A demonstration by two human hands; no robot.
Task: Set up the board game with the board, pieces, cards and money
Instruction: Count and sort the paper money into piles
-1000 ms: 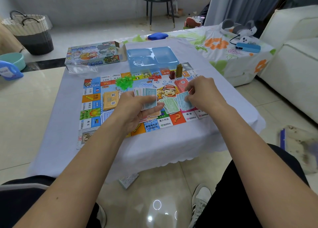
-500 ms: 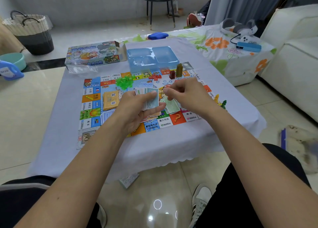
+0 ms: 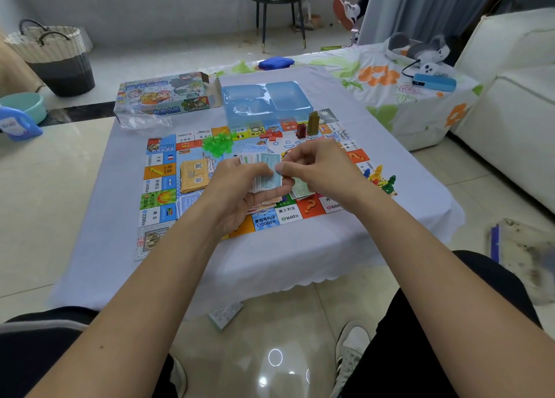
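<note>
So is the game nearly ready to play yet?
Getting there. The board is laid out, with green houses, an orange card stack and pawns set on it. Right now the left hand holds a stack of money and the right hand pinches the top note. Sorting the money looks like what's left; one pack lies on the floor.

A home living room, shown by a glossy tiled floor (image 3: pixel 45 193), a cream sofa (image 3: pixel 516 121), a low cloth-covered worktop (image 3: pixel 126 247), a woven laundry basket (image 3: pixel 51 58), a dining chair (image 3: pixel 279 4) by the wall and grey curtains (image 3: pixel 420 7).
</note>
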